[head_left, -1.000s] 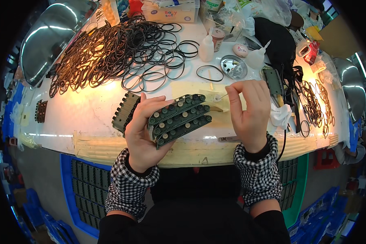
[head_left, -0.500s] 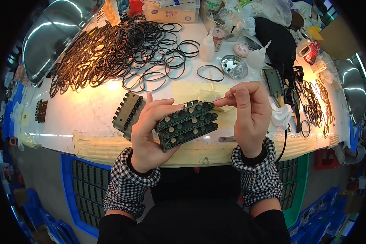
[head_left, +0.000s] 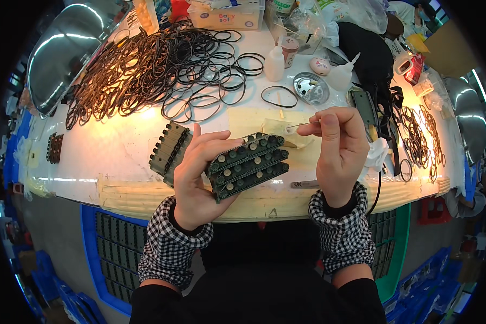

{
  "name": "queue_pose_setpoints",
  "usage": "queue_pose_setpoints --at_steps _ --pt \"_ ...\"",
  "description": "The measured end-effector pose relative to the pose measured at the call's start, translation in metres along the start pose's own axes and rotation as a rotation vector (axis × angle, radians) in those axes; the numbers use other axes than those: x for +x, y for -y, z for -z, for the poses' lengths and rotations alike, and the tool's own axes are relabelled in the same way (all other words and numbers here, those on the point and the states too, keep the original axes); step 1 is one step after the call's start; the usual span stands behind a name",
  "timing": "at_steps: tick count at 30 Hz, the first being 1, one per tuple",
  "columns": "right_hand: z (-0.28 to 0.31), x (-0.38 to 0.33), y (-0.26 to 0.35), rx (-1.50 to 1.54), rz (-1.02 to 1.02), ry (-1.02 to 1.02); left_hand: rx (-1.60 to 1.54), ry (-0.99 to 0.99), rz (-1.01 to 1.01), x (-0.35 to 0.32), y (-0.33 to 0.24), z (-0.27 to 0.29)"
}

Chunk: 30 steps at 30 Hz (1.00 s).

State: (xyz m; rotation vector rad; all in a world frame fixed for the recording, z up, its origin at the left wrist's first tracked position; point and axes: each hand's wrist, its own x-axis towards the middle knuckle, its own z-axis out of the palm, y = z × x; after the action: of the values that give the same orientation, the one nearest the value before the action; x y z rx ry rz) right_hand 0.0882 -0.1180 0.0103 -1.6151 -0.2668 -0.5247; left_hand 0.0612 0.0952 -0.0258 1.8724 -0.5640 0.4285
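My left hand is wrapped round a bundle of dark green ridged pieces, held tilted above the table. Rows of round studs, some dark and some pale, line their facing sides. Off to its right, my right hand pinches a thin needle-like tool between thumb and fingertips. The tool's tip points left and stands apart from the bundle. Behind my left hand lies a similar grey-green ridged block, partly hidden by the fingers. A pale yellow sheet lies on the table beyond both hands.
A large tangle of black rubber rings covers the far left. White squeeze bottles and a round metal dish stand at the back. More rings lie right. Below the table edge are a blue crate and a green crate.
My right hand has drawn back slightly to the right, taking the thin tool away from the bundle's right end. My left hand and the bundle stay almost still.
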Motion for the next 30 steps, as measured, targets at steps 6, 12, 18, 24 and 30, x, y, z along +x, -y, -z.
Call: queue_pose_setpoints --at_steps 6,12,18,24,30 --pt "0.011 0.010 -0.002 -0.849 0.363 0.157 0.018 0.026 -0.012 -0.004 0.006 0.002" --pt "0.009 -0.002 -0.001 -0.113 0.133 0.073 -0.024 0.003 0.021 -0.004 0.006 0.001" --pt "-0.001 -0.007 -0.003 0.118 0.036 0.191 -0.011 0.033 0.023 -0.003 0.005 0.001" --pt "0.004 -0.006 0.002 0.005 0.034 0.259 -0.032 0.034 0.020 -0.003 0.006 0.000" --pt "-0.001 -0.007 -0.001 0.173 0.019 0.137 -0.014 0.038 0.009 -0.003 0.006 0.001"
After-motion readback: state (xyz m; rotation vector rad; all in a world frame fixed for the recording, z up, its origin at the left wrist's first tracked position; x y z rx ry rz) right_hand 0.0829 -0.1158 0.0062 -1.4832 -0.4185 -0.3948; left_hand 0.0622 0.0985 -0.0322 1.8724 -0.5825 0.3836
